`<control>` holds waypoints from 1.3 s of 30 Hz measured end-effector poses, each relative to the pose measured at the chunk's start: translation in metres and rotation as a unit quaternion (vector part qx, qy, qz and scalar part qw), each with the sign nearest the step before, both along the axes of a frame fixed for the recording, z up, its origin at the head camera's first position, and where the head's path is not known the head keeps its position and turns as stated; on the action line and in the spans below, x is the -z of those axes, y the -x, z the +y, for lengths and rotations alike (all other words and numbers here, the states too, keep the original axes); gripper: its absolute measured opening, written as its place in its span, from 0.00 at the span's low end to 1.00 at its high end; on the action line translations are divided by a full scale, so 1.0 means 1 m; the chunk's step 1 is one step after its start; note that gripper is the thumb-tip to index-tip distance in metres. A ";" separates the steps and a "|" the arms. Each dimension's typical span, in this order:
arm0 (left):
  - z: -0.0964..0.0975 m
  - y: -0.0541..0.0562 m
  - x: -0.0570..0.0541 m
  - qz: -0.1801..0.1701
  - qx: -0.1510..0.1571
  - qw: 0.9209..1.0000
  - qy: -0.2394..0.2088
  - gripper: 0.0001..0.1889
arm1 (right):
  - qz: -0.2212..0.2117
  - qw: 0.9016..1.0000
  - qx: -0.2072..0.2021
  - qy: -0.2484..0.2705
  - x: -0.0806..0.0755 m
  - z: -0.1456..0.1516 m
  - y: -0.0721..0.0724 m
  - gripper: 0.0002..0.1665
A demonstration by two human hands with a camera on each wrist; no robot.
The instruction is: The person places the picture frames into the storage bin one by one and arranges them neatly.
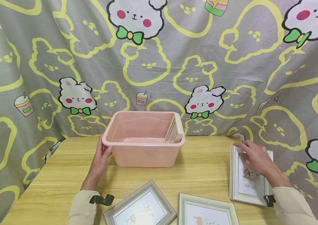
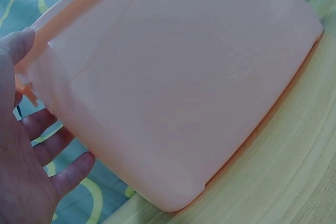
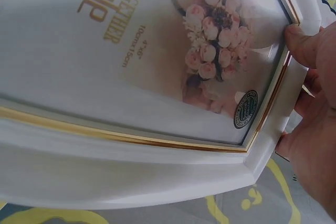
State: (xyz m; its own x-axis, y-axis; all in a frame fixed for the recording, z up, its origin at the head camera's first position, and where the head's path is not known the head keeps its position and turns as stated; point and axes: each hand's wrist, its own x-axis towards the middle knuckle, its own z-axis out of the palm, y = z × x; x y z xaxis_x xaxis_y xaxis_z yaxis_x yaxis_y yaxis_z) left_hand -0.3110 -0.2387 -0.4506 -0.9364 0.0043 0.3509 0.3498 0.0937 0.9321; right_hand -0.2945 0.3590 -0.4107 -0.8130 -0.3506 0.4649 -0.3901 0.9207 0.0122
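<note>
A pink plastic bin (image 1: 145,156) stands upright on the table. My left hand (image 1: 100,161) grips its near left rim corner; in the left wrist view the thumb (image 2: 21,45) lies on the rim and the other fingers are at the bin's end wall. Inside the bin, a cream picture frame (image 1: 178,126) stands on edge against the right end. At the right of the table, my right hand (image 1: 256,157) holds the far edge of a white picture frame (image 3: 131,169) with a gold inner line, thumb on its front. Another frame's edge seems to show beneath it.
Two more picture frames lie face up near the front: a grey-brown one (image 1: 159,195), turned at an angle, and a pale one (image 1: 207,201) beside it. The wooden table (image 1: 204,168) meets a patterned curtain (image 1: 153,72) at the back.
</note>
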 end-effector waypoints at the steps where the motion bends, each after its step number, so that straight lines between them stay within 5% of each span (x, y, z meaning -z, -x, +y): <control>1: 0.000 0.000 0.000 0.000 0.001 1.000 -0.001 0.33 | 0.002 1.000 0.002 0.000 -0.001 -0.001 0.000 0.29; 39: -0.001 0.001 0.002 0.001 0.006 1.000 -0.004 0.33 | 0.092 0.995 -0.006 0.026 -0.016 -0.013 -0.012 0.30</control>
